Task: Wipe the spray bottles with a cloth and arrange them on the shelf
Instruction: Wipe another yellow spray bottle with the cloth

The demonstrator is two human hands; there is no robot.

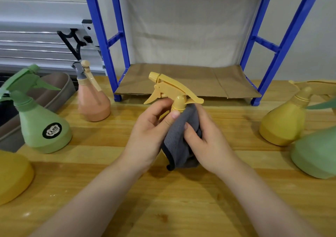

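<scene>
A yellow spray bottle [172, 89] is held over the middle of the wooden table, its trigger head pointing left. Its body is hidden under a grey cloth [181, 142]. My left hand [151, 133] grips the bottle at the neck, thumb on the collar. My right hand [207, 138] presses the grey cloth around the bottle's body. Behind stands the blue shelf [101, 42], its bottom level lined with brown cardboard [187, 80] and holding no bottles.
On the left stand a green bottle [41, 120], a peach bottle [92, 100] and part of a yellow one [12, 176]. On the right are a yellow bottle [285, 120] and a green one [314, 155]. A grey tray [60, 89] lies at far left.
</scene>
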